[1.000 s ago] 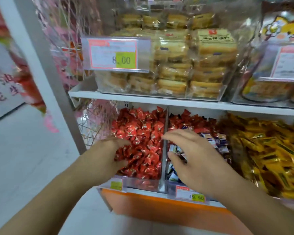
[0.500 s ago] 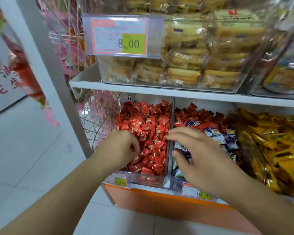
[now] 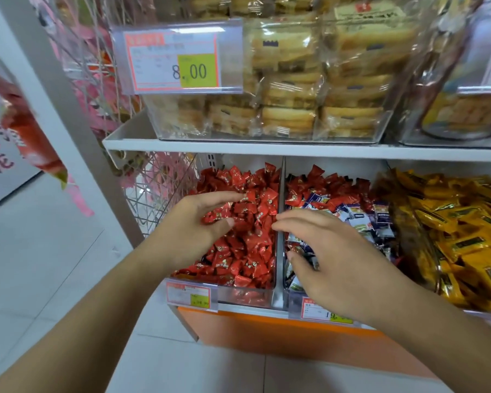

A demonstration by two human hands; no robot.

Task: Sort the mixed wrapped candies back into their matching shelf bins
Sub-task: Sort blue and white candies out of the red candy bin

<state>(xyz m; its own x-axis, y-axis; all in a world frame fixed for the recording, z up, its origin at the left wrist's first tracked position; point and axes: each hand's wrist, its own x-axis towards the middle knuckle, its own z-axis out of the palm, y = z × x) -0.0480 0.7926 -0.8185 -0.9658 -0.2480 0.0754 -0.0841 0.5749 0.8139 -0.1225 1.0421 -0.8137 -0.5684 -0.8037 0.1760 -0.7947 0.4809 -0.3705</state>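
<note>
While the left hand [image 3: 193, 225] hovers spread over red candies [image 3: 247, 251]; right hand [image 3: 332, 259] spread too.

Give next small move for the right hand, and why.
Probably pinch one of the red candies lying in the middle bin and carry it left over the divider. The right hand hovers there, and reds are mixed with blue-and-white candies.

Wrapped cakes [image 3: 309, 80] in a clear tub, 8.00 price tag [image 3: 179, 62] – wire rack [image 3: 156, 194], orange plinth [image 3: 267, 336], tiled floor [image 3: 40, 279]
</note>
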